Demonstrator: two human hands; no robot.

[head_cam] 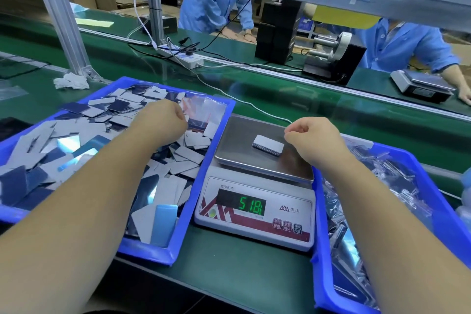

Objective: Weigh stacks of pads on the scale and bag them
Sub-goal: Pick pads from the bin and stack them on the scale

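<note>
The fingers of the curled left hand (163, 120) and right hand (309, 135) were hidden; their grips could not be told. A thin white stack (268, 145) lay flat on the scale (257, 201).

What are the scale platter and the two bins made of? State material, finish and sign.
Scale platter: likely stainless steel, brushed grey, dull sheen, pressed rolled rim.
Left bin and right bin: likely moulded plastic, glossy saturated blue, thick walls with rounded lips and soft highlights.

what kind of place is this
Most likely a factory packing line. A scale sits between blue bins of loose pads, on a green conveyor bench, with workers in blue smocks opposite.
</note>
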